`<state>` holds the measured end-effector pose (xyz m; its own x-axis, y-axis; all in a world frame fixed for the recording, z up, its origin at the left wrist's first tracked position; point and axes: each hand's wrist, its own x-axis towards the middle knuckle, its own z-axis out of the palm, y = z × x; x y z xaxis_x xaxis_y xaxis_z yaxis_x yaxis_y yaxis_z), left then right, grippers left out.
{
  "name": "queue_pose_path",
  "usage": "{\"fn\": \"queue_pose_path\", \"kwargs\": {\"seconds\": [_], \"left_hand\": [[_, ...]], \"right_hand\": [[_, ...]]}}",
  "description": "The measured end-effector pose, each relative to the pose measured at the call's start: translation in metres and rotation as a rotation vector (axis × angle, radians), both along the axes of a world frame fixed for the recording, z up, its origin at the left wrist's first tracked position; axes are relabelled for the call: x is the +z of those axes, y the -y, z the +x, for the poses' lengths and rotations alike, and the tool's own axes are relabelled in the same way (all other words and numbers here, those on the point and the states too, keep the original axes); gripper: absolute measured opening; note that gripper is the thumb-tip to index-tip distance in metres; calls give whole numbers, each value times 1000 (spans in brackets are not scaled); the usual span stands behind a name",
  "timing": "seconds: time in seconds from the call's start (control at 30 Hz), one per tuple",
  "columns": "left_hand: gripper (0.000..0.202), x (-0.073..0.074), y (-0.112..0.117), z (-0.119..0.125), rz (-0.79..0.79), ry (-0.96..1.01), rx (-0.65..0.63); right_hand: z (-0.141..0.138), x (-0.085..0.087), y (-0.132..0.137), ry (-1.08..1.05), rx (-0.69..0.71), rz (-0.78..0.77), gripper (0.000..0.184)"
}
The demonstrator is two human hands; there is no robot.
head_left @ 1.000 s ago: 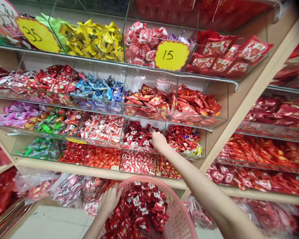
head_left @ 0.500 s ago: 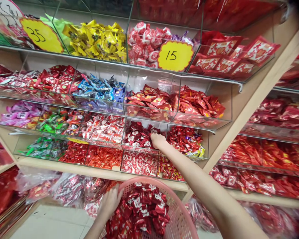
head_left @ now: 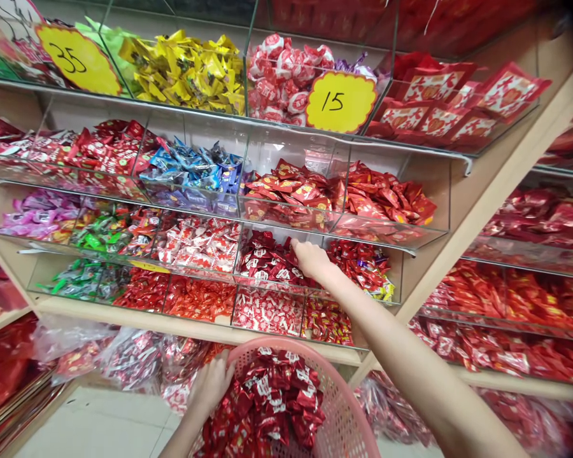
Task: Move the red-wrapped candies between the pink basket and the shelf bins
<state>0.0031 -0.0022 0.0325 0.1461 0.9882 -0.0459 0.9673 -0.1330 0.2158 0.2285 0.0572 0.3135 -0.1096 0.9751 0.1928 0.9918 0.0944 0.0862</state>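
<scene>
My right hand (head_left: pixel 310 261) reaches into a clear acrylic bin of red foil-wrapped candies (head_left: pixel 267 261), its fingers bunched at the pile's right side. Whether it holds any candy is hidden. My left hand (head_left: pixel 212 383) grips the rim of a pink plastic mesh basket (head_left: pixel 262 345) low in the view. Inside the basket lies a heap of similar red foil-wrapped candies (head_left: pixel 277 397).
Tiers of clear bins hold wrapped sweets in red, yellow, blue, green and purple, with a yellow "15" sign (head_left: pixel 341 102) and a "35" sign (head_left: pixel 79 60). Bulging plastic bags (head_left: pixel 134 359) sit below the wooden shelf edge (head_left: pixel 195 326), above a tiled floor (head_left: pixel 100 423).
The shelves have drifted slightly right in the view. My right hand stays at the same bin, a little higher in the picture. My left hand remains on the basket rim.
</scene>
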Motion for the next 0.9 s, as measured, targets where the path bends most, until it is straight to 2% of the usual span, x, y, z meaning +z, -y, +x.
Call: {"fn": "queue_pose_path", "kwargs": {"seconds": [0.1,0.2,0.3,0.4,0.5,0.63,0.73,0.9], "left_hand": [[38,-2,0,0,-6,3,-1],[39,-5,-1,-1,-3,12,0],[40,-10,-2,-2,23,18,-2],[40,-12,-3,-2,31,13,-3],[40,-12,-3,-2,16,3,-2],[40,-11,-3,-1,19,4,5],[41,-11,-3,-1,17,3,5],[41,-9,-3,-1,25,4,-6]], "right_hand": [[9,-7,-5,-52,279,-1,47],[16,-23,-16,-96,406,0,52],[20,-39,-26,-123,433,-16,46],[23,-48,-30,-168,451,-97,32],[24,-47,-31,-245,458,-174,24],[23,-42,-33,-286,455,-240,29],[20,-42,-36,-248,411,-237,34],[21,-47,-40,-194,366,-129,26]]}}
